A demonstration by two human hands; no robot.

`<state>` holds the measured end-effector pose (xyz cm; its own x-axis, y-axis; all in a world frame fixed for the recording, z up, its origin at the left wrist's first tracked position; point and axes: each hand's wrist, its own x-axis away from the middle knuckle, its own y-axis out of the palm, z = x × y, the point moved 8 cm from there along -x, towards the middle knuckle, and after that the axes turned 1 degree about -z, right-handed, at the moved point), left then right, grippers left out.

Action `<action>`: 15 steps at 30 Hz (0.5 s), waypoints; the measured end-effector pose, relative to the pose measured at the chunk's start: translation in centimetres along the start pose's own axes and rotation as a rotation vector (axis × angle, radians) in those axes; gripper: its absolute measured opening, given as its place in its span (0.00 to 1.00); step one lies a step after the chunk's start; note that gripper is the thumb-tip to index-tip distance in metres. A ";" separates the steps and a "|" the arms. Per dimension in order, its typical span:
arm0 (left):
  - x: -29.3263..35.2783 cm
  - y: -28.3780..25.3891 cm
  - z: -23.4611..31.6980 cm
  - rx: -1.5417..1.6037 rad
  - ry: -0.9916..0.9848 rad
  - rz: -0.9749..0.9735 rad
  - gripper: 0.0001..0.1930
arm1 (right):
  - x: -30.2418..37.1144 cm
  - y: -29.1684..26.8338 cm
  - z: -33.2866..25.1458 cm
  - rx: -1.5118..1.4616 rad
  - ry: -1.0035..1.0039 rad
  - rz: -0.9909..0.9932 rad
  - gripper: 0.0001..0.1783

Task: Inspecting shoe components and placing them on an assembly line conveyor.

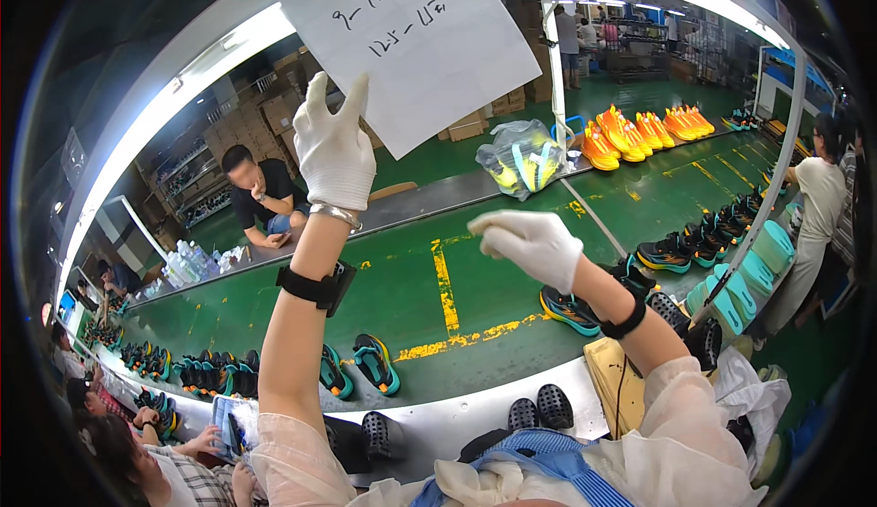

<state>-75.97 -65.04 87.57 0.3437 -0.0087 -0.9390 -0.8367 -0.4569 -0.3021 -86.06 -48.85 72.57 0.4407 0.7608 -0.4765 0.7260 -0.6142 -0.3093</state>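
My left hand (pixel 334 149), in a white glove, is raised high and pinches the lower left edge of a white sheet of paper (pixel 411 32) with handwriting on it. My right hand (pixel 532 244), also in a white glove, hovers lower to the right with its fingers curled shut and nothing visibly in it. Both wrists carry black bands. Under my arms runs a green conveyor belt (pixel 402 297) with yellow markings. A pair of dark and teal shoes (pixel 361 367) lies on the belt beneath my left forearm.
More dark shoes (pixel 694 247) line the belt at the right and at the left (pixel 192 372). Orange shoes (pixel 639 132) and a clear bag of yellow items (pixel 521 160) sit on the far side. A seated person (pixel 260 198) faces me across the belt. A standing person (pixel 818 205) is at the right.
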 end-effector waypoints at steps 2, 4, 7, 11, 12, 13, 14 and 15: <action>0.0 0.4 0.0 0.023 -0.009 -0.001 0.30 | 2.3 -0.4 0.3 0.058 0.014 -0.034 0.15; -0.1 0.5 0.2 0.019 -0.011 0.004 0.30 | 4.8 -0.9 0.5 0.198 0.025 -0.055 0.14; 0.2 0.5 0.1 0.013 -0.014 0.011 0.30 | 8.8 -1.2 4.3 0.342 0.034 -0.105 0.13; 0.2 0.7 0.1 0.030 -0.008 0.021 0.30 | 15.4 -0.3 11.9 0.453 0.282 -0.230 0.15; 0.2 0.7 0.2 0.025 -0.011 0.023 0.30 | 17.2 0.2 14.1 0.493 0.346 -0.276 0.16; 0.3 0.7 0.1 0.016 -0.023 0.020 0.30 | 18.8 0.8 15.9 0.526 0.406 -0.328 0.17; 0.3 0.7 0.0 0.007 -0.035 0.017 0.30 | 20.4 1.6 17.2 0.560 0.467 -0.379 0.17; 0.3 0.6 0.1 0.012 -0.037 0.020 0.30 | 21.9 2.1 18.0 0.579 0.513 -0.390 0.17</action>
<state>-76.42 -65.21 87.05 0.3115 0.0155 -0.9501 -0.8483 -0.4461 -0.2854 -84.41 -37.24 46.74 0.5012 0.8542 0.1383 0.5534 -0.1935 -0.8101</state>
